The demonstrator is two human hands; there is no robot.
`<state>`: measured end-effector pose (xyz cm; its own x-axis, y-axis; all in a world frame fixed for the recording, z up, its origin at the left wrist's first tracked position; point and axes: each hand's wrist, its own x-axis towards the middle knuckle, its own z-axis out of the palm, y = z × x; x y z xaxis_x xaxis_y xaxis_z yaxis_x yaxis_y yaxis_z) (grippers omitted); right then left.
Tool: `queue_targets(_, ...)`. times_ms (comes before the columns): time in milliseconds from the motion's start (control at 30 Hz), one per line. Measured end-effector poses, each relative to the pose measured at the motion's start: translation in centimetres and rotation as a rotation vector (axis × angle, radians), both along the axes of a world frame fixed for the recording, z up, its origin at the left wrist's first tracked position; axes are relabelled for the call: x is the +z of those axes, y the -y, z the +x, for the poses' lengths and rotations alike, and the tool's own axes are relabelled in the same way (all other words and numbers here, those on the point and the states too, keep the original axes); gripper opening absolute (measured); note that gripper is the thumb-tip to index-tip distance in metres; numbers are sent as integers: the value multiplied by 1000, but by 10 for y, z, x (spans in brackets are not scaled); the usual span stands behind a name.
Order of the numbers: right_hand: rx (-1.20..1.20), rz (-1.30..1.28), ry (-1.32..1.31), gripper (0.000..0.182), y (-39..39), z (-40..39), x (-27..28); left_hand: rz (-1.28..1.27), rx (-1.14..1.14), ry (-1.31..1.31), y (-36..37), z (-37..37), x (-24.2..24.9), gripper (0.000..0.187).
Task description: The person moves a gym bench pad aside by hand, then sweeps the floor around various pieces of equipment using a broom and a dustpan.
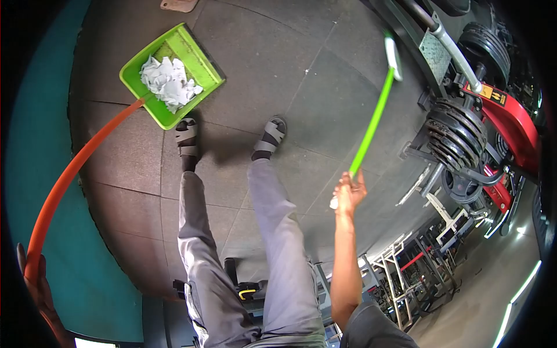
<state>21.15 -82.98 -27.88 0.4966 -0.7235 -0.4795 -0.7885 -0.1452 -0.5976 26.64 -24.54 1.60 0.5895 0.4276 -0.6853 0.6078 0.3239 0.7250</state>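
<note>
A long-handled green dustpan point(206, 69) rests on the floor at the upper left, with crumpled white paper point(168, 82) in its pan. Its orange handle point(64, 177) curves down to my left hand point(42, 298), which is wrapped round it at the dim left edge. My right hand point(349, 194) grips the bright green stick of a broom point(373, 124). That broom's narrow white-and-green head point(393, 58) lies out at the upper right, slightly blurred. Something small and white shows beside my right fingers.
My sandalled feet stand on dark rubber floor tiles point(261, 64) below the dustpan. Weight plates point(456, 134) and a red-framed gym machine point(516, 130) crowd the right side. A teal wall point(110, 284) runs along the left. More metal racks point(400, 272) stand at lower right.
</note>
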Motion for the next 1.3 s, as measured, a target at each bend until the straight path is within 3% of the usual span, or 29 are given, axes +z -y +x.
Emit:
queue_targets(33,-1,-63,-15,54,10,2,-4,6,-7,-4,-2,-2,0,42)
queue_targets(100,56,-187,-8,36,48,34,-30,7,-9,-11,-1,-4,-3,42)
queue_targets(167,-67,-62,68,11,84,89,-64,14,-3,-23,5,-4,-2,42)
queue_targets(233,-88,2,129,10,77,139,-96,7,2,-33,11,-1,-2,42)
queue_targets(267,-35,-109,46,10,58,157,-108,-38,-28,-36,9,-1,-3,42)
queue_targets(367,54,-350,-11,8,-9,163,-147,-316,-282,-35,-63,-30,-22,45)
queue_targets(433,206,-361,1,10,-40,148,-159,-484,-448,-30,-125,-56,-33,48)
queue_targets(500,271,-419,-37,18,-86,135,-142,-431,-485,-82,-133,-65,-28,48)
queue_targets(567,447,-447,-27,20,-114,121,-134,-164,-393,-164,-114,-68,-23,45)
queue_targets(633,504,-388,-2,49,-148,110,-113,102,-296,-234,-91,-71,-20,43)
queue_targets(667,507,-286,-85,60,-166,109,-95,110,-294,-174,-86,-72,-23,41)
queue_targets(733,595,-366,-34,60,-186,92,-87,-4,-340,44,-77,-69,-40,36)
queue_targets(800,611,-260,-111,61,-197,72,-68,52,-116,-56,-38,-45,-20,32)
queue_targets(833,669,-312,42,60,-191,48,-74,81,1,-97,-18,-33,-10,32)
queue_targets(867,642,-176,39,58,-191,33,-58,66,36,-86,-7,-22,-10,36)
queue_targets(900,722,-221,74,57,-190,21,-38,54,74,-74,-2,-15,-11,43)
queue_targets(1033,716,-207,193,52,-171,-21,12,-11,-50,66,-1,-11,-4,50)
queue_targets(1100,723,-243,194,51,-179,-6,7,53,79,32,9,-5,-1,46)
queue_targets(1167,597,-149,141,49,-206,38,5,29,40,69,8,-12,-3,46)
queue_targets(1233,624,-180,-10,56,-238,87,-2,25,38,86,13,-13,-3,43)
queue_targets(1300,686,-429,-102,58,-262,91,-19,26,42,107,16,-9,-5,43)
